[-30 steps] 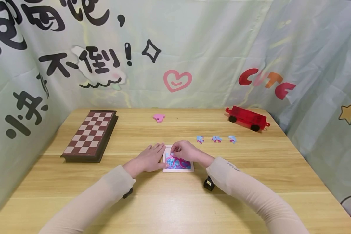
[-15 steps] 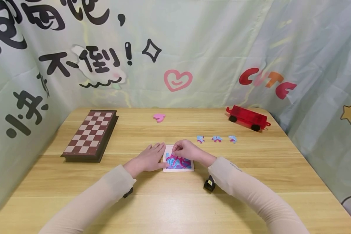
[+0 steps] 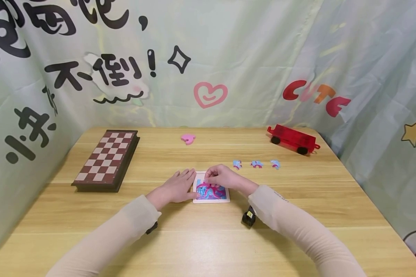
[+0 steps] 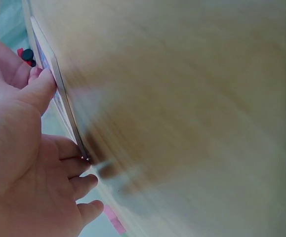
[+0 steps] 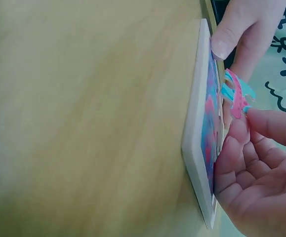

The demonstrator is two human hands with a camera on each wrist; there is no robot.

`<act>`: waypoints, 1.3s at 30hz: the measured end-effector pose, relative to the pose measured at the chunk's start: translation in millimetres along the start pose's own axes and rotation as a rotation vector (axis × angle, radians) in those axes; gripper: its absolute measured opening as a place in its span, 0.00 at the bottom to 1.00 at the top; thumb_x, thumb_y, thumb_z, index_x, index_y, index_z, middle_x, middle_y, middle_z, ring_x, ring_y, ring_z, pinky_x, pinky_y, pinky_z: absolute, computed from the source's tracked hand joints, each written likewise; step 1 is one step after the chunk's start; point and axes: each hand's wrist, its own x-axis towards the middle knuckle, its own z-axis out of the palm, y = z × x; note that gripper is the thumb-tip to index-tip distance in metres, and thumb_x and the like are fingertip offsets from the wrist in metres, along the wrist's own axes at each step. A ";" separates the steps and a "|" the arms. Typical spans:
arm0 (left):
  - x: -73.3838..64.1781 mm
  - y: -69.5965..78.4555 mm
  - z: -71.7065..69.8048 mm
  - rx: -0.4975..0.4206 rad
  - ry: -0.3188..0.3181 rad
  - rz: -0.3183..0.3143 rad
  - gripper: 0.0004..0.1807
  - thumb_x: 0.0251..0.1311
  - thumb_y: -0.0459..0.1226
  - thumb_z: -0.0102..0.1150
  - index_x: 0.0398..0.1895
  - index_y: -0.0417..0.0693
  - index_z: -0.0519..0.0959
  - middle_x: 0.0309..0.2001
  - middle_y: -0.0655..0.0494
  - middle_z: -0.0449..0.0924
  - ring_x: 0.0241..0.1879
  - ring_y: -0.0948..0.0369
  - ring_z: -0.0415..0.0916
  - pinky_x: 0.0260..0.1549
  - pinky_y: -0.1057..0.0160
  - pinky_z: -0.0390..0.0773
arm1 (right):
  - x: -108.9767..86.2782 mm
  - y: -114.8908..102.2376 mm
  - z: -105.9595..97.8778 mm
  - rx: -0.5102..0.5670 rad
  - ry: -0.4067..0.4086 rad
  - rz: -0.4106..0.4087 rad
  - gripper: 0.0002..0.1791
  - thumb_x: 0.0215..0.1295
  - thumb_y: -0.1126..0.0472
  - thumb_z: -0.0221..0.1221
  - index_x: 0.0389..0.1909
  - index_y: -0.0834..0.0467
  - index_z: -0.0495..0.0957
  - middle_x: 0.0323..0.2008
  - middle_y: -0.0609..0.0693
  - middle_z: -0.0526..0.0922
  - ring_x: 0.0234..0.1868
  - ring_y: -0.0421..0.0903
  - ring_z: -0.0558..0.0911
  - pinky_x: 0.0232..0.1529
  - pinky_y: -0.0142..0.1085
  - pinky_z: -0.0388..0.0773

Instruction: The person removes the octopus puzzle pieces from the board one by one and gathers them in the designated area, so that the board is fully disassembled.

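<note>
A small jigsaw board (image 3: pixel 211 201) with a white rim and a pink-and-blue picture lies flat on the table in front of me. My left hand (image 3: pixel 176 187) rests at its left side, the fingers stretched along the edge and the thumb (image 4: pixel 45 85) on the rim. Over the upper part of the board, my right hand (image 3: pixel 224 178) pinches a pink-and-blue jigsaw piece (image 5: pixel 238 97) between thumb and forefinger. In the right wrist view this piece is tilted up from the picture. The other right fingers are curled close to the board's surface.
Three loose jigsaw pieces (image 3: pixel 257 164) lie in a row beyond the right hand. A folding chessboard (image 3: pixel 105 156) is at the left, a red toy wagon (image 3: pixel 292 139) at the back right. A pink piece (image 3: pixel 188 139) lies at the back. Printed curtains (image 3: pixel 249 57) close in the table.
The right hand has shifted slightly right and away from me above the board, still pinching the jigsaw piece. The left hand and the board have stayed in place.
</note>
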 end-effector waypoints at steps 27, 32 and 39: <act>-1.9 -2.2 2.6 -0.011 0.012 0.006 0.44 0.62 0.58 0.46 0.70 0.35 0.49 0.71 0.44 0.43 0.69 0.49 0.40 0.64 0.48 0.43 | -45.6 49.9 -78.3 -0.189 0.078 0.134 0.08 0.63 0.68 0.55 0.27 0.66 0.79 0.17 0.49 0.72 0.19 0.41 0.69 0.22 0.31 0.70; -0.1 -2.3 2.9 -0.010 0.013 0.017 0.45 0.62 0.58 0.45 0.70 0.35 0.48 0.71 0.44 0.43 0.69 0.49 0.40 0.64 0.48 0.42 | -44.6 52.5 -79.2 -0.220 0.091 0.146 0.08 0.62 0.67 0.56 0.26 0.65 0.79 0.16 0.48 0.72 0.17 0.40 0.69 0.21 0.31 0.71; 1.1 -2.6 3.5 0.002 0.013 0.021 0.45 0.62 0.58 0.45 0.70 0.34 0.49 0.71 0.44 0.44 0.69 0.49 0.40 0.64 0.48 0.43 | -44.8 52.0 -80.2 -0.220 0.098 0.163 0.07 0.63 0.66 0.56 0.27 0.64 0.79 0.18 0.49 0.74 0.19 0.41 0.72 0.23 0.33 0.74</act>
